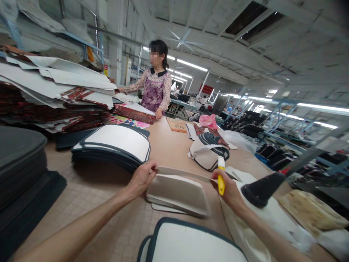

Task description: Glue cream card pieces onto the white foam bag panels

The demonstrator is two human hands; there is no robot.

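Observation:
My left hand (144, 177) pinches the left end of a thin beige panel (184, 172), which is raised on edge. The panel's other end is in my right hand (228, 186). That same hand also holds a brush (221, 180) with a yellow handle and white upper part, tilted bristle end up. Just in front of the held panel lies a small stack of beige curved-edge panels (177, 193). Nearest to me is a white panel with a dark border (196, 243). Beyond my left hand stands a pile of similar dark-edged white panels (117, 142).
Bundled panels (208, 151) stand beyond my right hand. A black cone-shaped object on a bar (261, 189) is close to my right forearm. Dark stacks (21, 182) are at left, piled sheets (54, 83) behind them. A co-worker (156, 83) stands across the table (160, 145).

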